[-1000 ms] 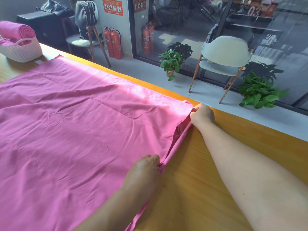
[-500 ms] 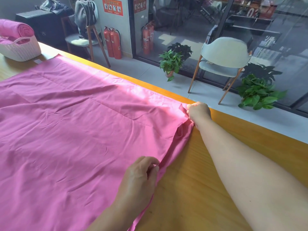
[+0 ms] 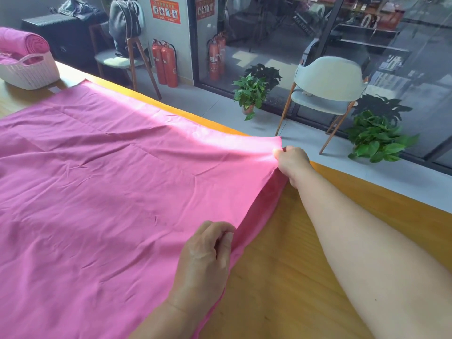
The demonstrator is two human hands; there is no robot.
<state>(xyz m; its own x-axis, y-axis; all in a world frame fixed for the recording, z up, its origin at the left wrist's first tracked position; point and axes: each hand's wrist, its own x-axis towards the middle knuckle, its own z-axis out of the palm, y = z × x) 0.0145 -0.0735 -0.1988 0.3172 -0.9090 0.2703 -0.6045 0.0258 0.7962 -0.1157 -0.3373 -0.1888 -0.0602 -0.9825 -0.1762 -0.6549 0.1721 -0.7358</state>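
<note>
head view: the right hand (image 3: 292, 165) reaches far out on a straight bare arm to the far corner of the pink cloth (image 3: 110, 187), fingers and thumb pinched on that corner and holding it a little above the table (image 3: 293, 277). the left hand (image 3: 208, 255) sits nearer, wrist bent, knuckles up, its fingers curled and pinching the cloth's right edge. between the two hands the edge rises off the wood and a second layer shows under it. the cloth is thin, matte, woven, with soft creases and straight fold lines, and lies spread across most of the table, its right edge near the middle of the frame. the table is smooth yellow wood with a fine grain. at the far left a white woven-look basket (image 3: 27, 72) holds a rolled pink cloth.
</note>
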